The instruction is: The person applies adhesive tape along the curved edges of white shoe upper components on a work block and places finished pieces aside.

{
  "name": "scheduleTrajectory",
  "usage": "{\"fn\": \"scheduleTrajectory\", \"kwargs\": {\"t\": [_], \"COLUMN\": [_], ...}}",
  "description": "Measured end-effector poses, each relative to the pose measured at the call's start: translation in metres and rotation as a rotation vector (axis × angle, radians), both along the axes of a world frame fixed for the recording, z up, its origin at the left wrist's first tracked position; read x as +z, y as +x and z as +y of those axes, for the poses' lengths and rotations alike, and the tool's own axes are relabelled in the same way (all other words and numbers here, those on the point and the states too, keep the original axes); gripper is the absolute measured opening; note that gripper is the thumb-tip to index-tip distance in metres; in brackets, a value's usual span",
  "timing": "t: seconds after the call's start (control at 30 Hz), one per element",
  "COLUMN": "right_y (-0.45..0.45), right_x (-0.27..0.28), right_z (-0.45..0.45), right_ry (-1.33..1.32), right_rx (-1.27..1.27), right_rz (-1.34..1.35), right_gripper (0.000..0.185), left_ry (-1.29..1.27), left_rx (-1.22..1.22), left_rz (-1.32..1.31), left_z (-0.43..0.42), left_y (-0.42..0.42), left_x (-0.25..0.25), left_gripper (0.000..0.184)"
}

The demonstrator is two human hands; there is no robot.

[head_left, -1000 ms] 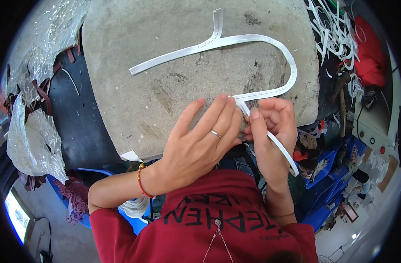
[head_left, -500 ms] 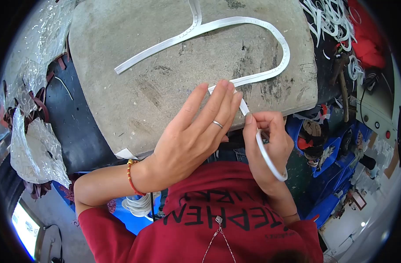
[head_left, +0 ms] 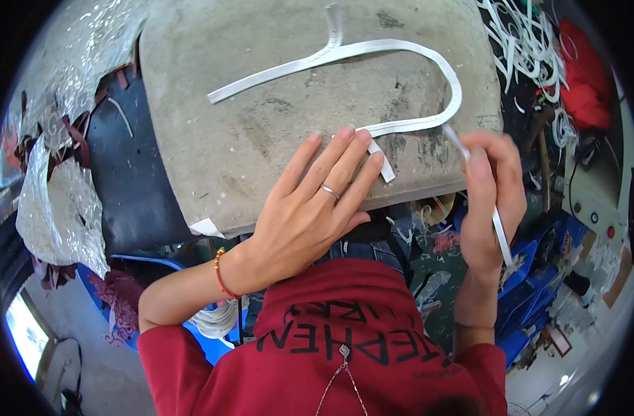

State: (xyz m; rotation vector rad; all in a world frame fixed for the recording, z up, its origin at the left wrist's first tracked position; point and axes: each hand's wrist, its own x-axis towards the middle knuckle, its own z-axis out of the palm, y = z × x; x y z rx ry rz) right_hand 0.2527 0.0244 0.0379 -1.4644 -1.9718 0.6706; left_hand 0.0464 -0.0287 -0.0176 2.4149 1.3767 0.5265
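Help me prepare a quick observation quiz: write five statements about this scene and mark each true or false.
1. The right hand holds a thin white strip. True.

2. The ring is on the right hand. False: it is on the left hand.

3. A red bracelet circles the left wrist. True.

4. The curved white strip forms a closed loop on the grey slab. False: its two ends lie apart.

5. The red cloth lies left of the slab. False: it lies to the right.
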Motion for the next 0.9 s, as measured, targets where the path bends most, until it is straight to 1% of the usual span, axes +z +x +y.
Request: {"fn": "scheduleTrajectory", "kwargs": {"t": [0.07, 0.2, 0.23, 0.33, 0.37, 0.5, 0.57, 0.6, 0.67, 0.7, 0.73, 0.8, 0.83, 0.87, 0.9], "right_y": [-0.022, -0.048, -0.047, -0.044, -0.047, -0.047, -0.047, -0.047, -0.049, -0.047, -0.044, -0.027, -0.013, -0.002, 0.010], "right_x": [-0.001, -0.015, -0.017, -0.023, -0.021, -0.020, -0.022, -0.025, -0.033, -0.032, -0.031, -0.017, -0.011, -0.006, -0.006], "right_z": [0.020, 0.043, 0.048, 0.048, 0.048, 0.049, 0.050, 0.049, 0.043, 0.040, 0.037, 0.041, 0.048, 0.055, 0.059], "right_ry": [-0.052, -0.291, -0.372, -0.428, -0.443, -0.436, -0.435, -0.359, -0.217, -0.213, -0.211, -0.278, -0.367, -0.536, -0.554], "right_rx": [0.188, 0.489, 0.521, 0.482, 0.440, 0.433, 0.426, 0.436, 0.441, 0.383, 0.326, 0.213, 0.163, 0.092, 0.101], "right_rz": [0.042, 0.113, 0.081, 0.032, 0.041, 0.056, 0.060, 0.038, -0.011, -0.054, -0.096, -0.170, -0.121, -0.004, 0.030], "right_gripper": [0.027, 0.045, 0.044, 0.044, 0.041, 0.037, 0.035, 0.036, 0.037, 0.036, 0.035, 0.036, 0.037, 0.035, 0.029], "left_ry": [0.047, 0.063, 0.076, 0.104, 0.109, 0.137, 0.170, 0.186, 0.122, 0.085, 0.068, 0.059, 0.070, 0.064, 0.055], "left_rx": [0.080, 0.159, 0.164, 0.173, 0.175, 0.214, 0.193, 0.179, 0.135, 0.111, 0.107, 0.116, 0.113, 0.136, 0.150], "left_rz": [-0.093, 0.010, 0.030, 0.065, 0.070, 0.040, 0.081, 0.100, 0.213, 0.261, 0.251, 0.234, 0.221, 0.220, 0.219], "left_z": [-0.006, -0.013, -0.014, -0.014, -0.015, -0.016, -0.012, -0.010, -0.005, -0.006, -0.006, -0.004, -0.004, -0.002, -0.002], "left_y": [0.000, -0.001, -0.001, -0.002, -0.001, 0.002, 0.002, 0.002, 0.000, 0.002, 0.002, 0.000, 0.000, 0.002, 0.005], "left_x": [-0.009, -0.007, -0.008, -0.009, -0.010, -0.014, -0.013, -0.012, -0.003, 0.000, 0.001, 0.004, 0.003, 0.003, 0.005], "left_gripper": [0.070, 0.068, 0.068, 0.068, 0.068, 0.067, 0.066, 0.066, 0.068, 0.069, 0.070, 0.073, 0.078, 0.079, 0.081]}}
